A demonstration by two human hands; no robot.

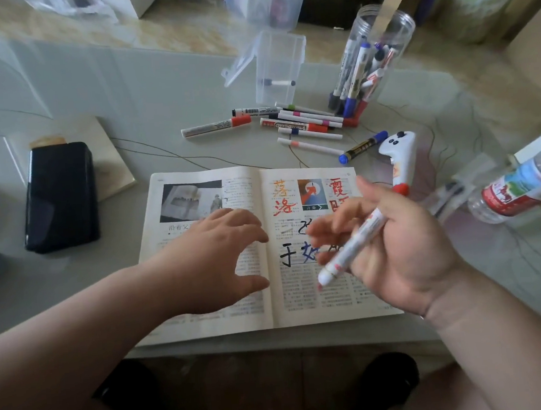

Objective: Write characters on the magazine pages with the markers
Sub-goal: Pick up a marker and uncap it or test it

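Holding the white marker (353, 246) only loosely above the right page (302, 302), the right hand (408, 245) could drop it and smear written characters (283, 197), while the open magazine (207, 319) on the worktop (156, 90) may slide unless the spread left hand (221, 250) presses it.

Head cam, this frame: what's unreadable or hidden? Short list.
Head view: handwritten characters on the right page of the magazine, partly covered by the right hand and its marker.
Marker label: motion-blurred.
Printed magazine text: too small.
Plastic bottle: cut off by the right edge.
Left page text beneath the left hand: covered.
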